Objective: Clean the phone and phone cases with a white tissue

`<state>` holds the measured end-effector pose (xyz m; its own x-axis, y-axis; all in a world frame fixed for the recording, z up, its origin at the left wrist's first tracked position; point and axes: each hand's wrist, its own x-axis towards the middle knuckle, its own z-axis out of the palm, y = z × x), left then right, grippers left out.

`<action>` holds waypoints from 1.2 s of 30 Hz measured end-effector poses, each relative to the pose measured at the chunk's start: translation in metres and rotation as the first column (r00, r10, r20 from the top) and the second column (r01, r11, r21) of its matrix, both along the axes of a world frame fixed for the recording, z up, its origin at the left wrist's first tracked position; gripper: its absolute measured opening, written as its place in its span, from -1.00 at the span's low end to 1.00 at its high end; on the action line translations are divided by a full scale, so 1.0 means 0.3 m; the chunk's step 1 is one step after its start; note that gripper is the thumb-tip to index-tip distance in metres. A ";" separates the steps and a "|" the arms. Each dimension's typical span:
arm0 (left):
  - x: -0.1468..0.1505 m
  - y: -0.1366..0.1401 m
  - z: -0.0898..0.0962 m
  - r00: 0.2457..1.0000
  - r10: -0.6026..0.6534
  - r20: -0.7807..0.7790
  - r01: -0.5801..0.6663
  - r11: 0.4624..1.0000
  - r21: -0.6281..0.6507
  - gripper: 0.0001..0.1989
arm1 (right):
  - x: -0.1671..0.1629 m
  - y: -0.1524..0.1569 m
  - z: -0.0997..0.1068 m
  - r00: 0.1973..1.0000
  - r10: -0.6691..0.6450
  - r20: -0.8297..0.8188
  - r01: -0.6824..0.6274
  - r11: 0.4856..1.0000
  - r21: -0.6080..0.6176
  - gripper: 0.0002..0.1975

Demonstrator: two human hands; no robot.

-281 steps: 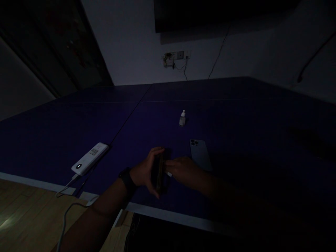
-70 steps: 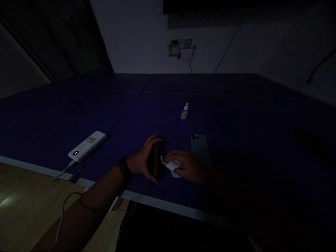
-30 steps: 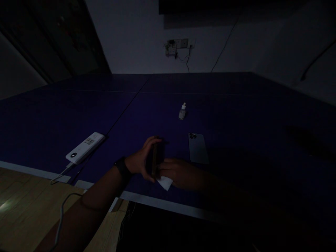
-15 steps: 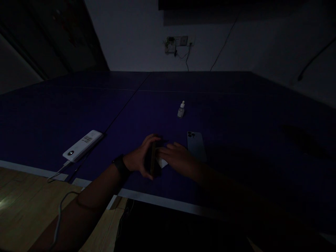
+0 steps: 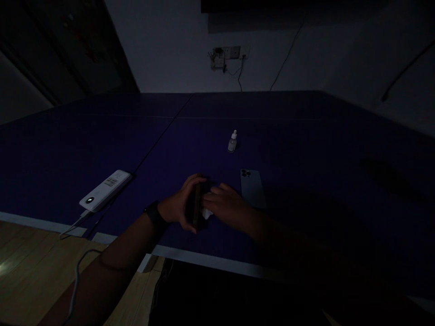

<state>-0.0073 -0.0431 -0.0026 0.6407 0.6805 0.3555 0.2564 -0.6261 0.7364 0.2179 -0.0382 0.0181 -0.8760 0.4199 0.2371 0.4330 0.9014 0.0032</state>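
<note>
My left hand [image 5: 185, 203], a dark band on its wrist, grips by its two ends a thin dark slab [image 5: 196, 206] that looks like a phone seen edge-on, with a brownish edge. It is tilted up on its long side just above or on the table. My right hand [image 5: 222, 199] is closed on a crumpled white tissue [image 5: 206, 213] and presses it against the slab's right face. The fingertips are partly hidden. Right beside that hand a light blue phone [image 5: 252, 188] lies camera side up. Farther back stands a small clear dropper bottle [image 5: 232, 143] with a white top.
A white power bank [image 5: 106, 190] with a cable [image 5: 73, 225] lies at the left of the dark blue table [image 5: 152, 136]. The table's pale front edge [image 5: 210, 260] runs close to my body. Sockets with plugs [image 5: 226, 54] are on the back wall. The room is dim.
My right hand has shifted slightly left and closer to the slab, and less of the tissue shows. The left hand keeps its grip. The whole view has moved a little.
</note>
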 end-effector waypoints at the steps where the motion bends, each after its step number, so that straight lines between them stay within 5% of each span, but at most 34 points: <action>1: -0.001 0.000 0.002 1.000 0.000 -0.009 0.000 1.000 0.002 0.37 | -0.002 0.013 0.000 0.999 -0.036 0.007 0.036 0.999 0.008 -0.85; 8: -0.004 -0.001 0.015 1.000 -0.010 -0.013 0.010 1.000 0.007 0.36 | 0.002 0.048 -0.010 0.990 -0.139 -0.006 0.140 0.988 0.062 -0.74; 18: -0.006 0.000 0.000 1.000 0.007 0.008 -0.007 1.000 -0.005 0.36 | 0.022 -0.006 -0.002 0.997 0.083 -0.003 -0.083 0.995 -0.055 -0.79; 30: -0.003 0.003 0.010 1.000 -0.005 0.014 0.005 1.000 0.020 0.34 | 0.028 -0.071 0.016 0.953 0.280 -0.112 -0.300 0.918 -0.259 -0.58; 36: -0.001 0.006 0.006 1.000 -0.014 0.013 0.013 1.000 0.022 0.37 | 0.024 -0.076 0.027 0.970 0.243 -0.018 -0.243 0.963 -0.117 -0.72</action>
